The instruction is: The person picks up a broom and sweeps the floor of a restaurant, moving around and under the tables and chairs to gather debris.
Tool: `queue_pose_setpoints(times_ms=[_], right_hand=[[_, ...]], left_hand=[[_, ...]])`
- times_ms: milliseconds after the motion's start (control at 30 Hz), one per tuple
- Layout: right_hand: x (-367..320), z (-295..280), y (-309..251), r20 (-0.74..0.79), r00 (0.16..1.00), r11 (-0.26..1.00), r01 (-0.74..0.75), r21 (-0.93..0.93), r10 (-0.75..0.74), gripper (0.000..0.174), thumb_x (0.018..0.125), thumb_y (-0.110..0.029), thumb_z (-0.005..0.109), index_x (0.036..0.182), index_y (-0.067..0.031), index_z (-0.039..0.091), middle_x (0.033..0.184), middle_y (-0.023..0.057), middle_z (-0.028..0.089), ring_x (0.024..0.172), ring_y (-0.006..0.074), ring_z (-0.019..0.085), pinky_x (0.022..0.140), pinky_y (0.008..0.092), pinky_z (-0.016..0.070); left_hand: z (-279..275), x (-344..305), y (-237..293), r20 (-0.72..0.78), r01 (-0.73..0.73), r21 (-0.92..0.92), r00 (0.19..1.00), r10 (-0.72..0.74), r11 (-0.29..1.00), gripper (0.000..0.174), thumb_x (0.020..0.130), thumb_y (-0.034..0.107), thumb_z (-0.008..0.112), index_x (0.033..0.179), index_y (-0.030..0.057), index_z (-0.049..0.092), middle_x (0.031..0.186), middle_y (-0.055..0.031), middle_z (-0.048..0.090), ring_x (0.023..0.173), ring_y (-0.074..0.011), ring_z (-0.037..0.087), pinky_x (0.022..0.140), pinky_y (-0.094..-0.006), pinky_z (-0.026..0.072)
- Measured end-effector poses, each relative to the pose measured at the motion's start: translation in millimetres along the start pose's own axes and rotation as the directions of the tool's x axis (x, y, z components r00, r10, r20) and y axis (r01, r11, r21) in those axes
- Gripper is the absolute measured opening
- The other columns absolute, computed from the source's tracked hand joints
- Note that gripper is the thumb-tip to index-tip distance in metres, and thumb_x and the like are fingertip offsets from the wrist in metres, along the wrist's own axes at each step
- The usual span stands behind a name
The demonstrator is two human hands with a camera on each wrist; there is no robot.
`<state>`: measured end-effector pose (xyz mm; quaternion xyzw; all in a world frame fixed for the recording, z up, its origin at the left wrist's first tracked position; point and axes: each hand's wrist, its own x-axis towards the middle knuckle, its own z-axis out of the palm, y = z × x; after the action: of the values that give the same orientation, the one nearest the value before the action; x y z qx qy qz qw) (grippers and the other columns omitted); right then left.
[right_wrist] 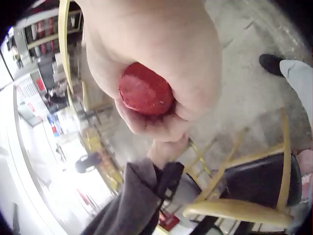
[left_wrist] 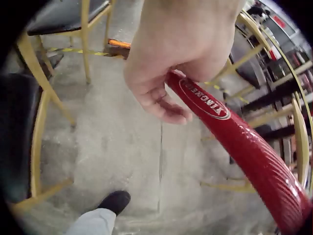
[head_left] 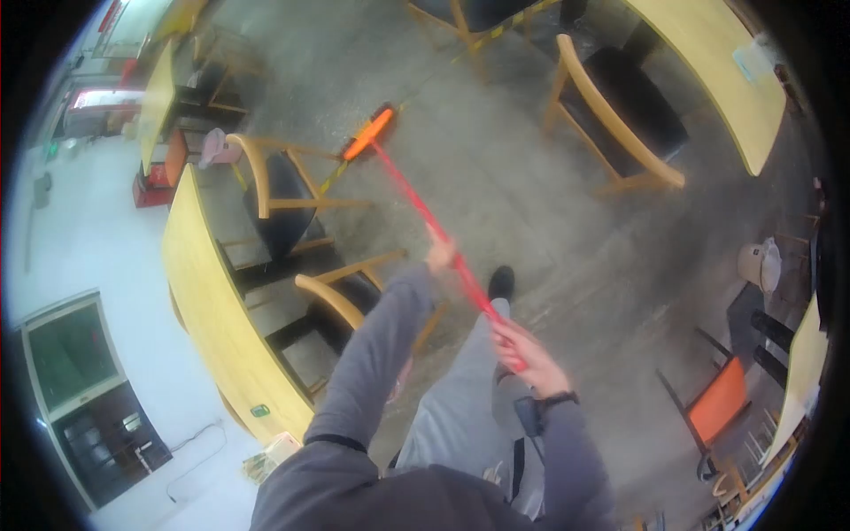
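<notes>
A broom with a red handle (head_left: 414,196) slants across the head view, its orange head (head_left: 370,133) at the floor beside a chair leg. Partway down the handle, my left hand (head_left: 441,255) has its fingers curled round it. My right hand (head_left: 529,356) grips the handle close to its top end, nearer my body. In the left wrist view, the handle (left_wrist: 244,142) carries an oval printed label just beside the left hand (left_wrist: 181,49). The rounded handle end (right_wrist: 146,90) sticks out of the right fist (right_wrist: 161,49) in the right wrist view.
Wooden chairs with black seats (head_left: 282,199) stand along a long yellow table (head_left: 221,310) on the left. Another chair (head_left: 620,111) stands by a yellow table (head_left: 708,66) at upper right. An orange-backed chair (head_left: 719,403) is at lower right. Grey concrete floor (head_left: 496,177) lies between them.
</notes>
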<state>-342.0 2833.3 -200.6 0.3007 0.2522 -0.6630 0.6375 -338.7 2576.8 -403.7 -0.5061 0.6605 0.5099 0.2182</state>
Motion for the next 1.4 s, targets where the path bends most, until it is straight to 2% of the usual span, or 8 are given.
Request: queue_pose_setpoints(times_ms=[167, 367, 533, 733, 933, 1200, 1333, 1400], right_hand=[[-128.0, -104.8, 46.0, -0.216, 0.973, 0.994, 0.061, -0.092, -0.08, 0.024, 0.093, -0.018, 0.051, 0.114, -0.0088, 0.046, 0.071, -0.003, 0.04, 0.045, 0.0006, 0.03, 0.035, 0.0145, 0.0214], [-314.6, -189.0, 181.7, -0.481, 0.875, 0.997, 0.014, -0.08, -0.051, 0.027, 0.093, -0.018, 0.05, 0.119, -0.0123, 0.046, 0.064, -0.0038, 0.045, 0.045, 0.0008, 0.037, 0.034, 0.0152, 0.0218], [-438.6, -237.9, 329.6, -0.656, 0.698, 0.848, -0.133, -0.513, -0.287, 0.03, 0.089, -0.022, 0.055, 0.114, -0.0053, 0.054, 0.071, 0.0072, 0.055, 0.06, 0.0134, 0.049, 0.055, 0.0271, 0.0412], [-461.2, -200.7, 338.9, -0.646, 0.51, 0.504, -0.405, -0.763, -0.569, 0.033, 0.086, -0.031, 0.061, 0.102, -0.0024, 0.059, 0.067, 0.0132, 0.055, 0.059, 0.0176, 0.048, 0.056, 0.0323, 0.0424], [-440.4, -157.3, 265.8, -0.628, 0.547, 0.215, -0.634, -0.742, -0.554, 0.03, 0.087, -0.032, 0.059, 0.099, -0.0044, 0.058, 0.07, 0.0224, 0.059, 0.059, 0.0362, 0.059, 0.049, 0.0418, 0.0421], [-172.5, -84.3, 68.0, -0.249, 0.77, 0.283, -0.093, -0.955, -0.587, 0.027, 0.085, -0.02, 0.058, 0.104, -0.0008, 0.056, 0.08, 0.0217, 0.059, 0.073, 0.0352, 0.06, 0.063, 0.0375, 0.0449], [3.8, -49.6, 41.6, 0.101, 0.725, 0.133, 0.259, -0.957, -0.681, 0.035, 0.082, -0.024, 0.063, 0.109, -0.0031, 0.053, 0.083, 0.0147, 0.063, 0.072, 0.0291, 0.062, 0.061, 0.0353, 0.0472], [42.4, 21.5, 35.5, -0.14, 0.964, 0.794, 0.098, -0.601, -0.225, 0.029, 0.086, -0.029, 0.061, 0.104, -0.0092, 0.048, 0.063, -0.0027, 0.043, 0.044, 0.0052, 0.038, 0.038, 0.0226, 0.03]], left_hand=[[144.4, -132.1, -12.4, -0.115, 0.022, 0.569, 0.992, 0.053, 0.822, 0.051, 0.088, 0.042, 0.043, 0.115, -0.0011, 0.049, 0.088, -0.0242, 0.063, 0.081, -0.0384, 0.062, 0.068, -0.047, 0.0485], [267.3, -329.2, -89.8, 0.234, -0.262, 0.631, 0.962, 0.143, 0.73, 0.082, 0.087, 0.042, 0.04, 0.13, -0.02, 0.008, 0.073, -0.0187, 0.065, 0.067, -0.0359, 0.063, 0.062, -0.0478, 0.0481], [373.6, -449.0, -247.2, 0.519, -0.376, 0.435, 0.847, 0.113, 0.818, 0.07, 0.087, 0.035, 0.046, 0.132, -0.0059, 0.012, 0.069, -0.0215, 0.062, 0.059, -0.0376, 0.061, 0.054, -0.0467, 0.0485], [342.6, -522.2, -157.1, 0.596, 0.335, 0.0, 0.756, -0.268, 0.942, 0.093, 0.087, 0.011, 0.048, 0.133, 0.0187, -0.032, 0.093, -0.0197, 0.062, 0.059, -0.0278, 0.063, 0.052, -0.0393, 0.0506], [313.0, -479.2, -131.6, 0.509, 0.197, -0.225, 0.859, -0.058, 0.954, 0.091, 0.087, 0.005, 0.045, 0.135, 0.0228, -0.029, 0.093, -0.0161, 0.057, 0.062, -0.0226, 0.061, 0.055, -0.0337, 0.0504], [198.4, -172.1, -58.3, -0.197, -0.366, -0.185, 0.923, 0.331, 0.912, 0.079, 0.083, 0.007, 0.042, 0.143, 0.0162, -0.009, 0.075, -0.0153, 0.054, 0.054, -0.0225, 0.057, 0.047, -0.0339, 0.0468], [37.0, -28.7, -14.1, -0.192, -0.34, -0.208, 0.933, 0.303, 0.917, 0.06, 0.084, 0.007, 0.045, 0.134, 0.0092, 0.013, 0.079, -0.0137, 0.054, 0.053, -0.0215, 0.055, 0.043, -0.0355, 0.0473], [-27.1, 35.1, -30.3, -0.252, -0.256, -0.031, 0.938, 0.24, 0.966, 0.047, 0.083, 0.01, 0.048, 0.124, 0.0068, 0.025, 0.079, -0.0125, 0.053, 0.053, -0.0229, 0.056, 0.044, -0.0374, 0.0492]])
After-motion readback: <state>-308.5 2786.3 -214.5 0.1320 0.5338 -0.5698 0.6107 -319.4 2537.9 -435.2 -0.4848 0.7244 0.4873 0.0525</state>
